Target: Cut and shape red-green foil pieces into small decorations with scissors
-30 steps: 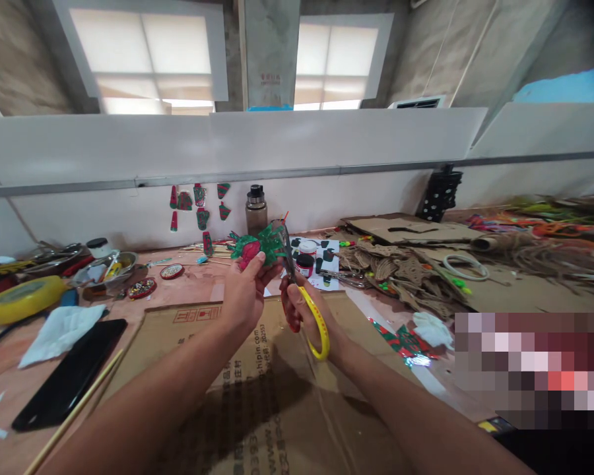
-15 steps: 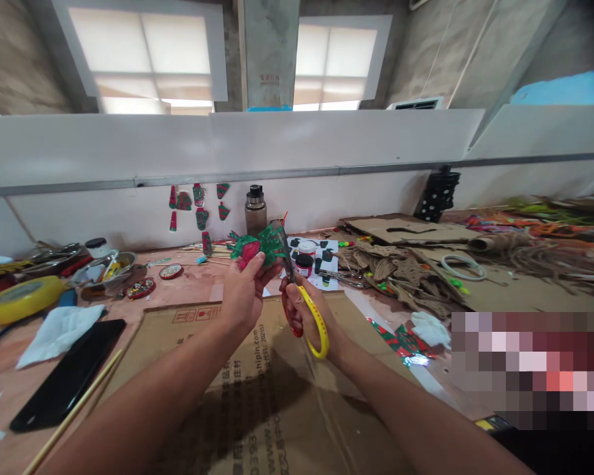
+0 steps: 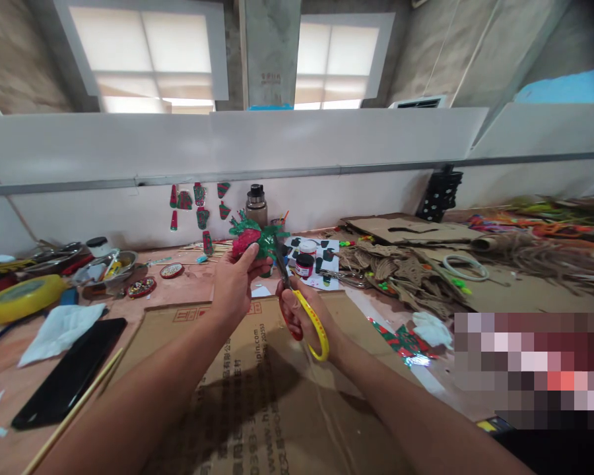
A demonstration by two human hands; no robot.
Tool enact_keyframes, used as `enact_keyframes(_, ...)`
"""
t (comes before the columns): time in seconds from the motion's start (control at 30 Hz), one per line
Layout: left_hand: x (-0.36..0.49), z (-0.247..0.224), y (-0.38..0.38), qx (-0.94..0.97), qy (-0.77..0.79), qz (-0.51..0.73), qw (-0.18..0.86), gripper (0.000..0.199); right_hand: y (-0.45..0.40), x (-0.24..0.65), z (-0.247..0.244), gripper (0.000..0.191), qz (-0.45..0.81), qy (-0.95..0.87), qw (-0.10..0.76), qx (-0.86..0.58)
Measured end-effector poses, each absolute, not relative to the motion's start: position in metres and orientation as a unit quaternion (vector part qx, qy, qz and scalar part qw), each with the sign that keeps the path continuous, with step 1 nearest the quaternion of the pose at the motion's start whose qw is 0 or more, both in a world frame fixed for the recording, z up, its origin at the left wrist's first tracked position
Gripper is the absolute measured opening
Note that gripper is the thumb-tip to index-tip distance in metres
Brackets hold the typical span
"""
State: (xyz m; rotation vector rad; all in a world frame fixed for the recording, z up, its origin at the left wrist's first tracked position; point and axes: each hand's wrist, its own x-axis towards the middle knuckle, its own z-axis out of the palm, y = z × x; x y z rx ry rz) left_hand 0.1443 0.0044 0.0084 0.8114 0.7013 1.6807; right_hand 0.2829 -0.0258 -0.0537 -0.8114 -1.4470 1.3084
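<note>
My left hand [image 3: 240, 270] is closed on a shiny red and green painted piece [image 3: 247, 241] with a ragged green fringe; its exact kind I cannot make out. The thumb presses on the red part. In my right hand [image 3: 301, 307] is a pair of scissors [image 3: 318, 330] with one yellow and one red handle loop. Their dark blades point up and away, at the green right end of the piece. Whether the blades touch it is hard to see. Both hands are held above the flat cardboard [image 3: 297, 396].
Paint jars [image 3: 304, 264] stand on a white sheet behind my hands, near a bottle [image 3: 256, 204]. Leftward lie a phone [image 3: 69, 373], a tissue [image 3: 62, 333], yellow tape [image 3: 24, 298] and a bowl [image 3: 121, 267]. On the right are brown cords [image 3: 396, 267] and a red-green piece [image 3: 406, 343].
My left hand has shifted slightly left with the painted piece, turning it so more of its red part shows. The scissors stay in my right hand, with their blades still by the green end.
</note>
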Motion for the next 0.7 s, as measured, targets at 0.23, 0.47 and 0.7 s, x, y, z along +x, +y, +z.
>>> enact_keyframes(0.23,0.135,0.009,0.012,0.379,0.316,0.696,0.522,0.042,-0.024,0.285,-0.054,0.064,0.551,-0.606,0.458,-0.344)
enact_keyframes(0.47,0.128,0.008,0.015,0.417,0.321,0.68,0.51,0.041,-0.025,0.285,-0.051,0.062,0.56,-0.603,0.45,-0.346)
enact_keyframes(0.7,0.126,0.017,0.013,0.426,0.335,0.655,0.527,0.037,-0.03,0.285,-0.043,0.066,0.573,-0.608,0.436,-0.335)
